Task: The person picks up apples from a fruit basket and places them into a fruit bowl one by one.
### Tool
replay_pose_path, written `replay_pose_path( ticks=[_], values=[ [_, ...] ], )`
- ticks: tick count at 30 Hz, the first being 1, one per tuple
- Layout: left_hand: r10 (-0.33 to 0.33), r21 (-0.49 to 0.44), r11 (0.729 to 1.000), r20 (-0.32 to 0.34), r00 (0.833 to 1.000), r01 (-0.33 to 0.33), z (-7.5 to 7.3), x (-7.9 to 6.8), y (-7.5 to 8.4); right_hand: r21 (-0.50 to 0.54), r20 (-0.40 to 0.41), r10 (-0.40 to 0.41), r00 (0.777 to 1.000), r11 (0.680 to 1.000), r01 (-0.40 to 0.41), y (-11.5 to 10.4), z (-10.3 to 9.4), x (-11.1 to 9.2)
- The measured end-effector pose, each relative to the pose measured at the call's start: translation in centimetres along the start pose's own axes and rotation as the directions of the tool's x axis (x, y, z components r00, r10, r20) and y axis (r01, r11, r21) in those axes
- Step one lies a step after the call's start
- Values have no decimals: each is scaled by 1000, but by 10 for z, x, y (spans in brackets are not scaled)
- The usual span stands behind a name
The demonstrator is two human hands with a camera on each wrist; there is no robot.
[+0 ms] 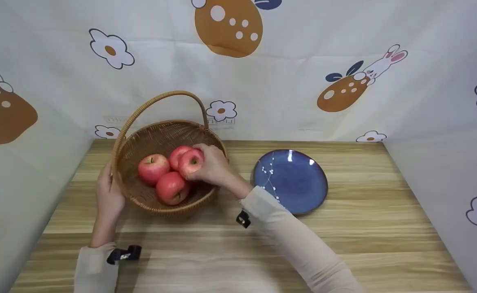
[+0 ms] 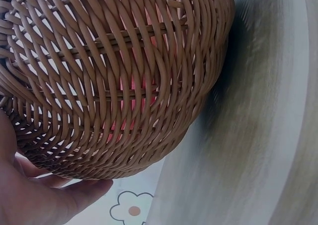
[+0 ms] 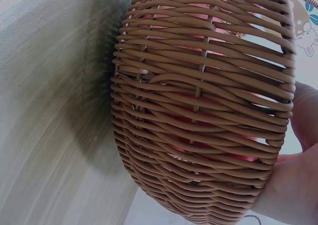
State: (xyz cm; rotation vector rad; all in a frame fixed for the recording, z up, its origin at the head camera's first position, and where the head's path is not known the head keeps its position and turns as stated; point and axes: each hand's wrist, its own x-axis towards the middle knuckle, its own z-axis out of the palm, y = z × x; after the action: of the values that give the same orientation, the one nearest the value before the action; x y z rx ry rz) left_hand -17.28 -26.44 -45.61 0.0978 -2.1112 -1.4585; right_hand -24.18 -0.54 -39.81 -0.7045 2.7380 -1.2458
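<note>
A brown wicker basket (image 1: pixel 169 132) with an arched handle stands on the left of the table, its opening tilted toward me. My left hand (image 1: pixel 111 195) holds its left side by the rim; in the left wrist view, that hand's fingers (image 2: pixel 92 190) lie along the woven outer wall. My right hand (image 1: pixel 214 165) reaches over the right rim and grips a red apple (image 1: pixel 192 162) between thumb and fingers. Three more red apples lie in the basket: one at left (image 1: pixel 153 169), one in front (image 1: pixel 173 189) and one partly hidden behind (image 1: pixel 177 156). The right wrist view shows mostly wicker, with the right hand at its edge.
A shiny blue plate (image 1: pixel 297 179) with a white blossom pattern sits right of the basket, beside my right forearm. The wood-grain table (image 1: pixel 364 228) meets a printed cloth backdrop (image 1: pixel 287 89) behind and at both sides. Dark wrist cameras are strapped to both sleeves.
</note>
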Motion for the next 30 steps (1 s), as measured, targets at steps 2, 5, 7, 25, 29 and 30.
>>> replay_pose_path(
  ticks=[2,5,7,25,29,30],
  values=[
    [-3,2,1000,-9,1000,3,0,0,0,0,-5,-6,1000,1000,6,-1,0,0],
    [-24,-3,1000,-12,1000,24,0,0,0,3,-10,-8,1000,1000,8,-3,-1,-1],
    [-38,-6,999,-8,999,37,-1,0,0,7,-16,-10,1000,1000,10,-4,-1,-2],
    [-53,5,999,1,999,53,-3,-1,-2,54,-55,13,998,998,-10,-12,-2,-9],
    [-92,-14,996,31,995,92,-4,-2,-3,72,-62,32,998,997,-27,-16,-3,-12],
    [-99,-17,995,36,994,100,-4,-2,-3,79,-62,37,997,996,-32,-16,-3,-13]
  ],
)
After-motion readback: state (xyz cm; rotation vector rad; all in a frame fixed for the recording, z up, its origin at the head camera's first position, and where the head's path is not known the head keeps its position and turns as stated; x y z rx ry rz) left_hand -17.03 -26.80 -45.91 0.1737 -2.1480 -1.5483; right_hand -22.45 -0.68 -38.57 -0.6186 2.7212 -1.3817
